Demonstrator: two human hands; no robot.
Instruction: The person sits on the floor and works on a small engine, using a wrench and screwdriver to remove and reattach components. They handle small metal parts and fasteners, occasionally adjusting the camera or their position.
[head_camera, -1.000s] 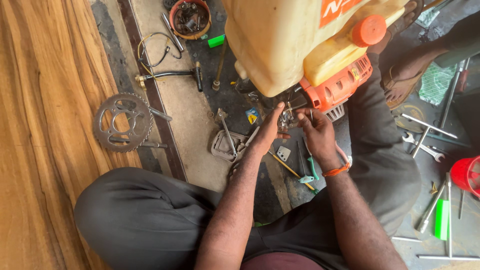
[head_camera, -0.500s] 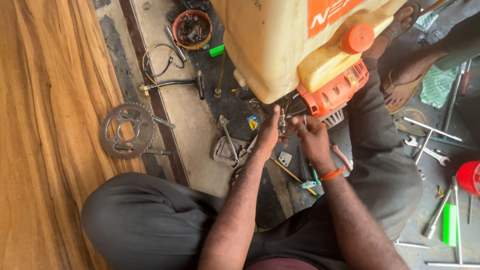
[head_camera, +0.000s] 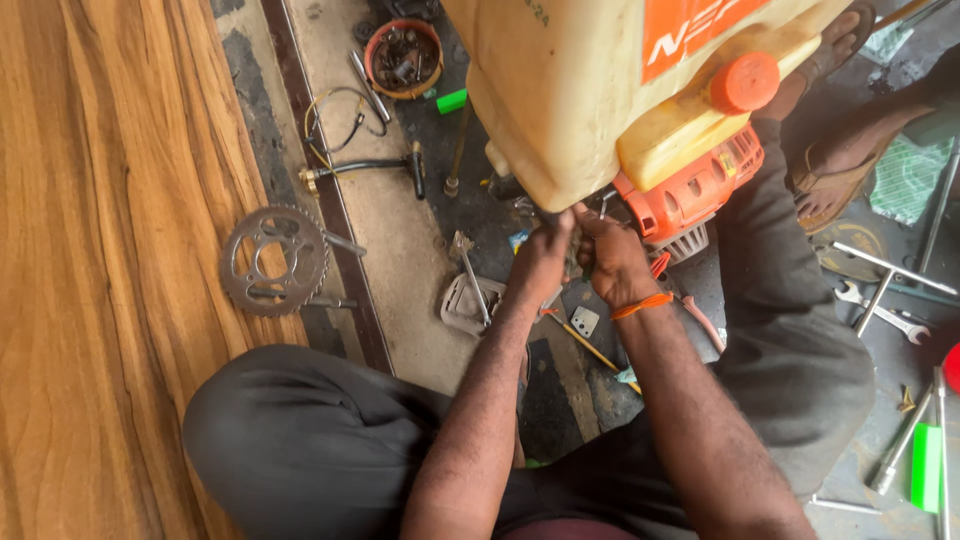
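Person is sitting on the floor, both hands working up under a big cream-yellow plastic tank (head_camera: 580, 90) with an orange screw cap (head_camera: 745, 82), mounted over an orange-shrouded small engine (head_camera: 700, 190). The machine is leaning just above and ahead of the hands, its lower edge touching the fingertips.

Left hand (head_camera: 540, 262) is reaching up to the underside of the tank, fingers curled and pinched close together at the dark fitting there; what it is gripping is hidden by the tank edge, cannot tell. Right hand (head_camera: 612, 258), with an orange band at the wrist, is sitting right beside it, fingers bent in against the same spot, touching the left hand; whether it is holding a small part I cannot tell.

Handling judgement: the tank looks bulky, stiff-walled and smooth, likely slippery where oily; with the engine attached it is probably heavy and bottom-weighted. Best hold would be the rigid engine shroud or the tank's lower edge, not the cap.

Around the hands: a grey toothed steel sprocket (head_camera: 273, 260) well off to the left of the left hand; a black-handled tool (head_camera: 370, 167) beyond it; a round rusty-red bowl of small parts (head_camera: 403, 58) farther ahead; a yellow-shafted screwdriver (head_camera: 585, 345) on the floor just under the wrists; silver spanners (head_camera: 885, 310) well to the right of the right hand.
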